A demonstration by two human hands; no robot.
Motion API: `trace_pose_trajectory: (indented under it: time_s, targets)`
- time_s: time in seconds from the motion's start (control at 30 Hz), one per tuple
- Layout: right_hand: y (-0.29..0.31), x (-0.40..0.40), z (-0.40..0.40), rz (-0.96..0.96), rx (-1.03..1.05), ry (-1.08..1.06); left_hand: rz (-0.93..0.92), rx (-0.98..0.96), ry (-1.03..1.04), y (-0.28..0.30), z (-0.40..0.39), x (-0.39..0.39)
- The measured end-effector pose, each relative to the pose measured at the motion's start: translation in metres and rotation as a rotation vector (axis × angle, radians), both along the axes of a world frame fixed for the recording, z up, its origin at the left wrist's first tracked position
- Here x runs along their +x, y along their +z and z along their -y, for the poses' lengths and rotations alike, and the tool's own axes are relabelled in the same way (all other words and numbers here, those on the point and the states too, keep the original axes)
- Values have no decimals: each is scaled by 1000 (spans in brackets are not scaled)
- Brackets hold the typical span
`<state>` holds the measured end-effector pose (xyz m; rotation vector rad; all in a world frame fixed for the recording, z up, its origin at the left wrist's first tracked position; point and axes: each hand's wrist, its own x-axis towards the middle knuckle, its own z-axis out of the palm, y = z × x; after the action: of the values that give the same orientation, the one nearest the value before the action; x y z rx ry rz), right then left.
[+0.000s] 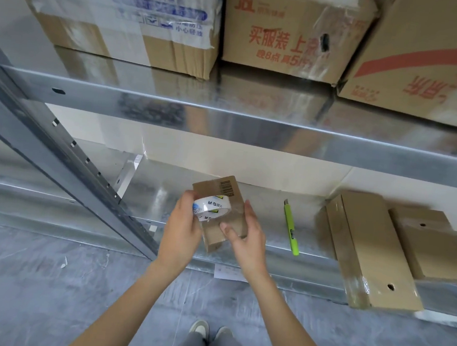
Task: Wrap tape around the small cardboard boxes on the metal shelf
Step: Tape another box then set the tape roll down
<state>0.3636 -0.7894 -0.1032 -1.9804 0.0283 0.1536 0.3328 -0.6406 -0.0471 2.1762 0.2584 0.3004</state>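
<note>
- Head view: person stands at the metal shelf [253, 136], both forearms reaching fwd.
- Left hand [181, 231] grips the tape roll [211, 209] w/ curled fingers; roll sits against the top face of the small box [219, 211].
- Right hand [246, 238] holds that box from the right side, thumb pressed on its taped face, fingers wrapped behind & hidden.
- Box is held over the lower shelf's near edge, tilted; barcode at its far end; underside not visible.
- Green utility knife [290, 227] lies on the lower shelf, just right of the hands.
- Two more flat boxes [368, 247] at right; the far-right one is cut off by the frame edge.
- Big cartons [291, 31] on the upper shelf, tops cut off, print blurred.
- Shoes [210, 331] & grey trousers at bottom.
</note>
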Motion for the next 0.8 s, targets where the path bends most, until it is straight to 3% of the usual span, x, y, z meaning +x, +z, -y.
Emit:
trace_pose_trajectory:
  time_s: [0.17,0.23,0.33,0.4,0.5,0.6,0.67,0.73,0.8]
  targets:
    - [0,0,-1,-19,19,-7,-29,479,54,0,-24,-21]
    - [0,0,-1,-22,19,-5,-118,546,66,-5,-31,-24]
    - [0,1,-1,-31,20,-6,-201,493,78,-21,-34,-28]
    - [1,2,-1,-41,30,-10,-168,336,109,-33,-35,-26]
    - [1,1,0,-37,31,4,-156,-109,313,-42,-35,-17]
    - [2,0,3,12,-103,74,-227,-915,572,-48,-24,-8]
    - [2,3,6,80,-326,142,-364,-1339,521,-54,-14,-7]
    - [3,6,8,149,-561,205,-487,-1436,459,-61,-4,-6]
    - [6,7,7,174,-706,238,-499,-1485,472,-63,5,-5]
